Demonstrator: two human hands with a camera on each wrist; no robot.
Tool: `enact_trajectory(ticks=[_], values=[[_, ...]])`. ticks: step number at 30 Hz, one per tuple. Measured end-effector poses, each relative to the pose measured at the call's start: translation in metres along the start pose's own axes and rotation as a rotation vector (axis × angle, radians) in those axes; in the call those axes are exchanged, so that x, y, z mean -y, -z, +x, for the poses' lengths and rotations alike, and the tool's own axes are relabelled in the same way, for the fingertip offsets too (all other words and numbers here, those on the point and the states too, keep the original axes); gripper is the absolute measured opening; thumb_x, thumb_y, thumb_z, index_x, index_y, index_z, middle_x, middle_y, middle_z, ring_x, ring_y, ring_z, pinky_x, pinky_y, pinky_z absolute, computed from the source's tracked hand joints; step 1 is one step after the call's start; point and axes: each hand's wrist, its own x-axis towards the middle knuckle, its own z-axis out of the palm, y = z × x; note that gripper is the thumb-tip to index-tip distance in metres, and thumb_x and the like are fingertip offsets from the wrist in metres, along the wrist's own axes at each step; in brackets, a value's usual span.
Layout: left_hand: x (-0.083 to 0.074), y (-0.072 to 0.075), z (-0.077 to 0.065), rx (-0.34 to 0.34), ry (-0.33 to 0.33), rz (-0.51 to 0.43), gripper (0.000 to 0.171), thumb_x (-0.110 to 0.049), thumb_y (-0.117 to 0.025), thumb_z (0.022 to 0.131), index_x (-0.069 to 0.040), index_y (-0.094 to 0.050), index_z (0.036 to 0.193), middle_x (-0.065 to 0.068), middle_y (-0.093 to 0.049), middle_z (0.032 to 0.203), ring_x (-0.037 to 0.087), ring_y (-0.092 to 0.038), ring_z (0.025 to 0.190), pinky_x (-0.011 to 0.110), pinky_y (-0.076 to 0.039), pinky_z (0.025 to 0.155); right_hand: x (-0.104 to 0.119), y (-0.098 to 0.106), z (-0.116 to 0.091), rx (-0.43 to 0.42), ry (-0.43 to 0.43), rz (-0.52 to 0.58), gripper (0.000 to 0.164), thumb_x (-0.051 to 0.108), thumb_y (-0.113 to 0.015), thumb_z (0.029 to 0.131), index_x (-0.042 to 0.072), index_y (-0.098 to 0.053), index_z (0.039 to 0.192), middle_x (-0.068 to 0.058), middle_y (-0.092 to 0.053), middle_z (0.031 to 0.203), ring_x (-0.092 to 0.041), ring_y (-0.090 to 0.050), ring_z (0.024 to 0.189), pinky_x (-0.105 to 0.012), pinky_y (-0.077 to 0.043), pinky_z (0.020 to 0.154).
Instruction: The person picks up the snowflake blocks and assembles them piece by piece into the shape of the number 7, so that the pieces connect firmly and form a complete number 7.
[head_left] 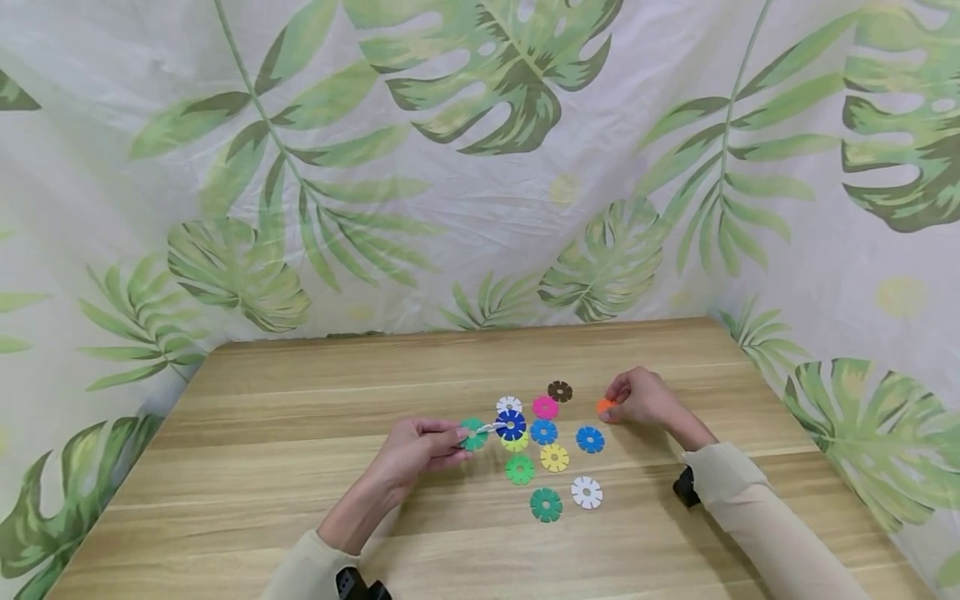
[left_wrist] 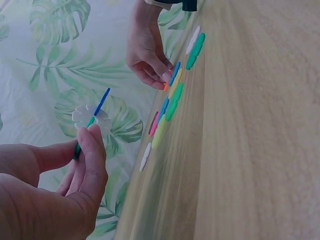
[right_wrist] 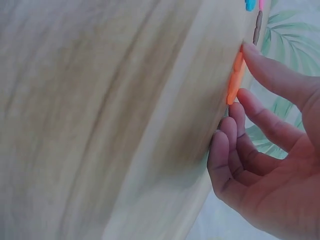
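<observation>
My left hand (head_left: 420, 450) pinches the green notched disc (head_left: 472, 434) of a small joined piece between thumb and fingers. A white disc (left_wrist: 80, 116), seen edge-on in the head view, slots into that green one, and a dark blue disc (head_left: 511, 425) is joined at its far side. This piece is held above the table. On the right, my right hand (head_left: 643, 397) has thumb and index finger at opposite edges of an orange notched disc (right_wrist: 235, 77), which lies at the tabletop. The hand partly covers it in the head view.
Loose notched discs lie between the hands on the wooden table (head_left: 262, 433): brown (head_left: 559, 391), pink (head_left: 545, 407), yellow (head_left: 555, 457), light green (head_left: 520, 469), dark green (head_left: 546, 505), white (head_left: 587, 492), and two blue, one being the right blue disc (head_left: 590, 439). A leaf-print cloth (head_left: 480, 208) hangs behind.
</observation>
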Motion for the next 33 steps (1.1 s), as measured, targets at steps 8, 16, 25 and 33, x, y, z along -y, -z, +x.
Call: enact_trajectory(ticks=[8, 16, 25, 33], values=[[0.0007, 0.0004, 0.0012, 0.000, 0.002, -0.002, 0.034, -0.005, -0.068, 0.101, 0.014, -0.064, 0.129, 0.012, -0.077, 0.103, 0.014, -0.078, 0.087, 0.029, -0.066, 0.088, -0.0005, -0.0015, 0.0021, -0.002, -0.035, 0.005, 0.031, 0.015, -0.093, 0.079, 0.001, -0.073, 0.098, -0.008, -0.070, 0.089, -0.019, -0.060, 0.082, -0.027, -0.050, 0.070], [0.0025, 0.0014, 0.0007, -0.009, 0.005, 0.001, 0.036, -0.008, -0.068, 0.102, 0.014, -0.064, 0.130, 0.009, -0.077, 0.099, 0.013, -0.077, 0.086, 0.027, -0.067, 0.087, 0.0005, 0.0003, 0.0023, 0.004, -0.057, 0.027, 0.032, 0.015, -0.094, 0.078, 0.000, -0.071, 0.095, -0.007, -0.068, 0.085, -0.018, -0.058, 0.078, -0.026, -0.049, 0.065], [0.0038, 0.0016, 0.0026, -0.008, 0.014, -0.008, 0.035, -0.007, -0.067, 0.102, 0.014, -0.063, 0.130, 0.009, -0.076, 0.099, 0.013, -0.077, 0.086, 0.026, -0.066, 0.086, -0.0018, 0.0008, -0.0001, -0.027, -0.070, 0.021, 0.027, 0.014, -0.093, 0.079, 0.002, -0.072, 0.091, -0.005, -0.069, 0.079, -0.016, -0.057, 0.071, -0.025, -0.049, 0.061], [0.0035, 0.0021, 0.0037, -0.014, 0.015, -0.001, 0.037, -0.010, -0.067, 0.103, 0.013, -0.062, 0.131, 0.009, -0.076, 0.100, 0.013, -0.077, 0.087, 0.027, -0.066, 0.087, -0.0015, 0.0015, -0.0029, -0.028, -0.045, 0.033, 0.023, 0.011, -0.089, 0.083, 0.003, -0.069, 0.092, -0.007, -0.070, 0.082, -0.016, -0.060, 0.072, -0.026, -0.052, 0.061]])
